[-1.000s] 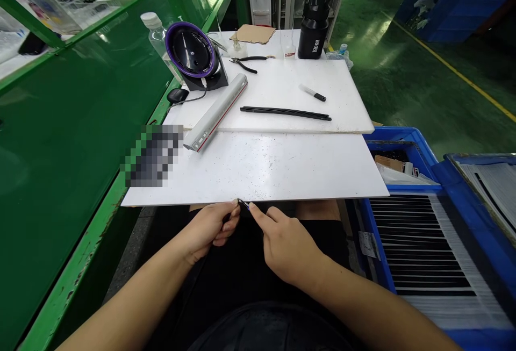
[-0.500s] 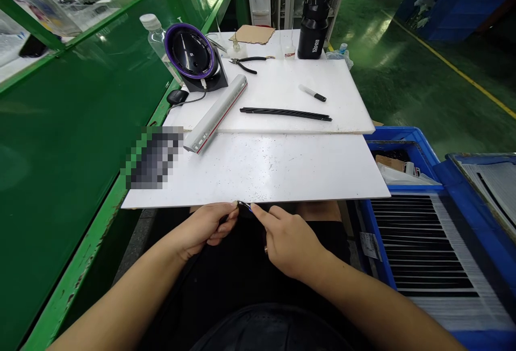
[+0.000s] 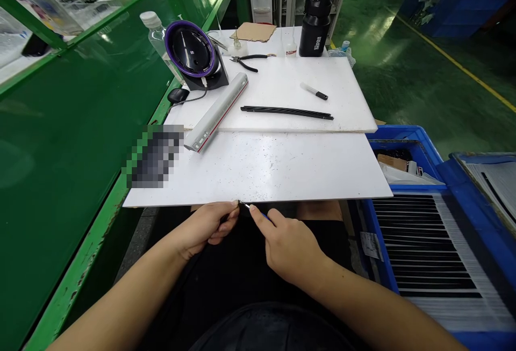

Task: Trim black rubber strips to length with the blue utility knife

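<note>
At the near edge of the white board (image 3: 258, 171), my left hand (image 3: 215, 223) is closed in a pinch on the end of a small black piece (image 3: 241, 202), most of which is hidden by the fingers. My right hand (image 3: 288, 235) is wrapped round a slim blue-handled craft knife (image 3: 264, 215). Its index finger lies along the tool, whose bright narrow tip is at the black piece beside my left fingertips. Dark specks are scattered on the board just beyond both hands.
A bundle of black strips (image 3: 287, 113), a long grey-white bar (image 3: 217, 112), cutting pliers (image 3: 245, 62) and a capped pen-like tool (image 3: 314, 91) lie on the table. A purple-rimmed fan (image 3: 191, 49) and black flask (image 3: 315, 26) stand behind. Blue bins (image 3: 368, 227) flank the right side.
My right hand has drawn slightly right and down, so more of the craft knife shows. The left hand keeps its pinch in nearly the same place. The view has shifted slightly.
</note>
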The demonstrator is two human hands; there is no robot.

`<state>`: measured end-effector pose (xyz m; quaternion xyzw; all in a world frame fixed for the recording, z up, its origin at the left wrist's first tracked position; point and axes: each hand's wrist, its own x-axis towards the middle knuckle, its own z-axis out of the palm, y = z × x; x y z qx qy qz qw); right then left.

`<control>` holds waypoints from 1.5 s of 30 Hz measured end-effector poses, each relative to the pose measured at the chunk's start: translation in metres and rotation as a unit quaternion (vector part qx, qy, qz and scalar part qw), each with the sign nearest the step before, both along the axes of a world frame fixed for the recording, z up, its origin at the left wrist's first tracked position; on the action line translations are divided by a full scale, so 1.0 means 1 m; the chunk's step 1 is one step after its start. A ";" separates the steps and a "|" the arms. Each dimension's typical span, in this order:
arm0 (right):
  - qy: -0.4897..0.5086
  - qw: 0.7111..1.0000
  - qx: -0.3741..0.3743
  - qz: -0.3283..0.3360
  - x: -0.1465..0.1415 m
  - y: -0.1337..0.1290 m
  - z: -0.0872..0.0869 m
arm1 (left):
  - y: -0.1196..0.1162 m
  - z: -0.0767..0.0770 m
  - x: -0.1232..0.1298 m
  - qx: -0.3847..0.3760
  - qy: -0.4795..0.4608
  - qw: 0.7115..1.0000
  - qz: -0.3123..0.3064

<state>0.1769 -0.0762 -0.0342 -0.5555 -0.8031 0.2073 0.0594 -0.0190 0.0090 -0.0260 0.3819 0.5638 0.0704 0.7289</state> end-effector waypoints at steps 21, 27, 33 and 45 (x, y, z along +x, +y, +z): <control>0.008 1.000 -0.026 -0.004 0.005 0.006 0.003 | 0.002 0.002 0.000 0.000 0.002 1.000 -0.016; 0.076 0.996 -0.037 -0.023 0.009 0.008 0.004 | 0.001 0.001 0.000 0.001 0.002 1.000 -0.016; -0.018 1.000 0.000 0.012 0.003 0.004 0.002 | 0.001 -0.001 -0.002 -0.008 -0.007 1.000 -0.005; 0.225 0.969 0.058 -0.084 0.018 -0.001 0.001 | -0.017 0.028 -0.004 -0.044 -0.212 0.976 0.019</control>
